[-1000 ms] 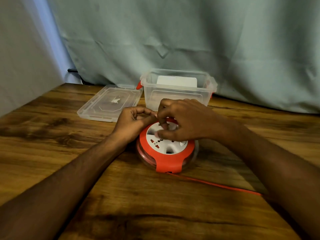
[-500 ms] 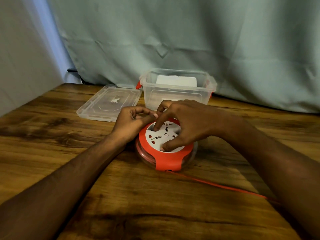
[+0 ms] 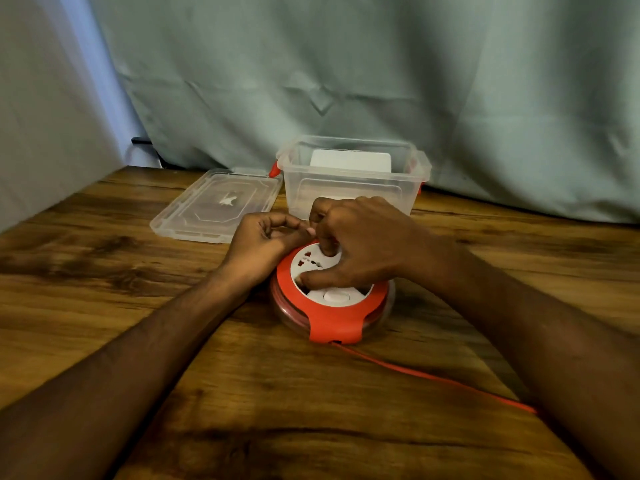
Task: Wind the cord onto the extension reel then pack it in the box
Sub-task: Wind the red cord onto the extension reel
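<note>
Extension reel (image 3: 330, 299): on worktop (image 3: 104, 271), just before open box (image 3: 353, 181). Right hand (image 3: 356, 247) fingers curled on its white hub; left hand (image 3: 261, 244) curled against rim. Cord (image 3: 433, 375) trailing; winding under way, more turns needed.

Your surface: dark-grained wooden table (image 3: 104, 271). On it: round red-and-white extension reel (image 3: 332, 306) at centre, thin red cord (image 3: 433, 375) trailing toward your right, clear plastic box (image 3: 349, 192) behind reel, flat clear plastic lid (image 3: 214, 209) just left of box.
</note>
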A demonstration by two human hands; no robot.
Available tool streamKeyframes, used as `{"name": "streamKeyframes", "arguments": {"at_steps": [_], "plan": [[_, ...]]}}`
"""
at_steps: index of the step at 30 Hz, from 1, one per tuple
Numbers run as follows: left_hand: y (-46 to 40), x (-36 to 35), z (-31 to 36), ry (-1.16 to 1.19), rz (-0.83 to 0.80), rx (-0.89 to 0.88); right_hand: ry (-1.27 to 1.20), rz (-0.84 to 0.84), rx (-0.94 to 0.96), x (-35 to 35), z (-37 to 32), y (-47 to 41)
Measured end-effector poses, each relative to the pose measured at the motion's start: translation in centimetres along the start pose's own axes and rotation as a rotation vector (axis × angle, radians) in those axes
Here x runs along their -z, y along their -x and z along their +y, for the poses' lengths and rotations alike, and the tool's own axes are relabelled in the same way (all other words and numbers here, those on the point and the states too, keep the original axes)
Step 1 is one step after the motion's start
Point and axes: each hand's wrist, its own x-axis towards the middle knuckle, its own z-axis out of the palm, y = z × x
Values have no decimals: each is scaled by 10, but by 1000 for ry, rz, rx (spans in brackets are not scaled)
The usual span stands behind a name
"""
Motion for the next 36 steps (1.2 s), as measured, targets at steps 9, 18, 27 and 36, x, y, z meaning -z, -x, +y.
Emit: {"name": "streamKeyframes", "arguments": {"at_steps": [9, 18, 27, 36], "plan": [[-1, 1, -2, -17, -4, 0, 54, 91, -53, -10, -1, -2], [0, 1, -2, 1, 14, 22, 72, 126, -99, -16, 3, -4], [-1, 3, -1, -56, 13, 2, -303, -335, 91, 29, 10, 10], [-1, 3, -2, -33, 19, 3, -114, -245, 60, 17, 9, 8]]}}
